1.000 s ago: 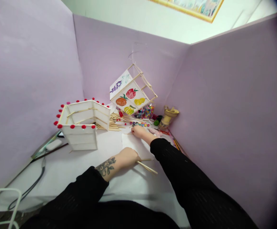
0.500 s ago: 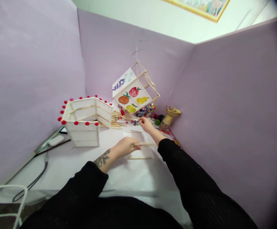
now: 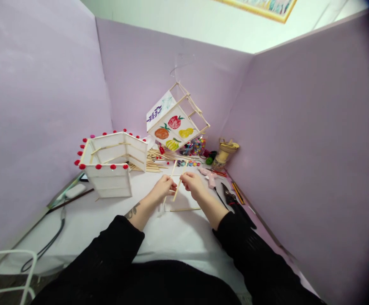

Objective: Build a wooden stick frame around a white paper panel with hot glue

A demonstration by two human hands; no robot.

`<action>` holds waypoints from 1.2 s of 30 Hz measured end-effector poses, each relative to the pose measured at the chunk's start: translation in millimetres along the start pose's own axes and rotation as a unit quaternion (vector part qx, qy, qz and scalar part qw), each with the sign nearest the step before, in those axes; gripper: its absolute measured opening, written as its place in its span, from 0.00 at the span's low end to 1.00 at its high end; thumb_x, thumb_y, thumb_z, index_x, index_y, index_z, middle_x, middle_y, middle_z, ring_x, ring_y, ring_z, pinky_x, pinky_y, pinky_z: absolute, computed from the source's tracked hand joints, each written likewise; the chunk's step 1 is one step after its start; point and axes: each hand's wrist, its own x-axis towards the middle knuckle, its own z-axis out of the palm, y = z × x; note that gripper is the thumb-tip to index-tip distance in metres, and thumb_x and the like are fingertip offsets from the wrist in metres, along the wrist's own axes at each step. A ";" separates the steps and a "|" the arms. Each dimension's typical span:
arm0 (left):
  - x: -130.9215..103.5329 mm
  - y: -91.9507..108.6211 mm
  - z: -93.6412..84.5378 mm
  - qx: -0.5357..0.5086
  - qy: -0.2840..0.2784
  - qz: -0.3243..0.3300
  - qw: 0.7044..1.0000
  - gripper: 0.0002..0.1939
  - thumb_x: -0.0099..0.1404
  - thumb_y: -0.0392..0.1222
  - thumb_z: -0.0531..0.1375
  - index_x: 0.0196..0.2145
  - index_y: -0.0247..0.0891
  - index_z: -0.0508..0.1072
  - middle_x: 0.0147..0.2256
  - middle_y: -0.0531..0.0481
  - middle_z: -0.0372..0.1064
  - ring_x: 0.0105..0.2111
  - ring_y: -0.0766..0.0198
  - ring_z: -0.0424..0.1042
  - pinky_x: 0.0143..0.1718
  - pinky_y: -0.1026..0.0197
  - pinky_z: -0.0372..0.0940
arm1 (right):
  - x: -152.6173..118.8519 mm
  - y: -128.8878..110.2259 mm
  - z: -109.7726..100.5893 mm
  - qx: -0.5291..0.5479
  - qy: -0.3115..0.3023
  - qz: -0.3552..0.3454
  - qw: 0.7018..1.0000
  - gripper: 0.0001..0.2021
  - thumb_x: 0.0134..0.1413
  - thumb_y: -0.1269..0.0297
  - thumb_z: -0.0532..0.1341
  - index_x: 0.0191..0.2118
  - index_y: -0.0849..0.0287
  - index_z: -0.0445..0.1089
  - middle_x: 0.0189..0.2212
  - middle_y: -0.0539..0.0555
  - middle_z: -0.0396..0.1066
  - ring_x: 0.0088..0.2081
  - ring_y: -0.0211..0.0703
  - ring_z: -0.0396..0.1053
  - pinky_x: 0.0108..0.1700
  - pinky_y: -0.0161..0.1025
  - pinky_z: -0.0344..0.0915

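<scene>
My left hand (image 3: 163,187) is closed on a thin wooden stick (image 3: 174,167) that slants up past the fingers. Another wooden stick (image 3: 176,195), roughly parallel to it, is pinched between the fingers of my right hand (image 3: 194,184). Both hands are close together, a little above a white sheet (image 3: 184,204) on the table. A further stick (image 3: 185,209) lies along the sheet's near edge. Beyond my fingers is a row of coloured beads (image 3: 194,163). A pink glue gun (image 3: 208,177) lies right of my right hand.
At left stands a white panelled frame (image 3: 108,180) edged with red pompoms. A fruit-painted lantern (image 3: 174,123) hangs at the back, above scattered sticks (image 3: 154,165). Pruning shears (image 3: 238,205), pencils (image 3: 238,192) and a bamboo-like holder (image 3: 225,153) are at right. Lilac panels (image 3: 165,51) enclose the table.
My right hand has drawn back from the beads toward my left hand and now holds a stick. The stick in my left hand has turned from level to slanting. The glue gun and shears have come into view.
</scene>
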 end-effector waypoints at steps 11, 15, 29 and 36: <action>25.9 -19.3 -50.7 0.516 0.159 -0.041 0.841 0.21 0.66 0.46 0.49 0.48 0.29 0.71 0.46 0.30 0.70 0.44 0.46 0.73 0.40 0.53 0.66 | 21.0 3.3 16.3 -0.180 -0.153 0.109 0.966 0.07 0.41 0.67 0.57 0.17 0.60 0.63 0.11 0.48 0.62 0.14 0.33 0.55 0.17 0.31 0.51; 24.1 -18.4 -45.6 0.506 0.112 0.077 0.852 0.16 0.66 0.41 0.51 0.45 0.34 0.74 0.47 0.36 0.69 0.44 0.53 0.72 0.45 0.57 0.64 | 25.5 2.6 32.2 -0.226 -0.173 0.101 0.953 0.10 0.43 0.68 0.59 0.15 0.60 0.64 0.11 0.50 0.63 0.13 0.34 0.57 0.18 0.32 0.55; 23.3 -24.7 -38.4 0.523 -0.066 0.105 0.844 0.14 0.58 0.41 0.59 0.41 0.41 0.79 0.37 0.42 0.75 0.40 0.54 0.73 0.41 0.60 0.64 | 25.6 1.3 43.3 -0.298 -0.180 0.135 0.928 0.16 0.50 0.68 0.59 0.14 0.60 0.63 0.10 0.52 0.62 0.14 0.37 0.58 0.20 0.36 0.58; 21.7 -21.4 -37.9 0.550 -0.074 0.101 0.825 0.13 0.59 0.42 0.58 0.40 0.40 0.79 0.38 0.43 0.76 0.41 0.54 0.74 0.40 0.61 0.65 | 31.6 1.8 43.4 -0.325 -0.197 0.146 0.913 0.14 0.50 0.66 0.59 0.16 0.60 0.65 0.10 0.51 0.62 0.14 0.36 0.58 0.19 0.33 0.57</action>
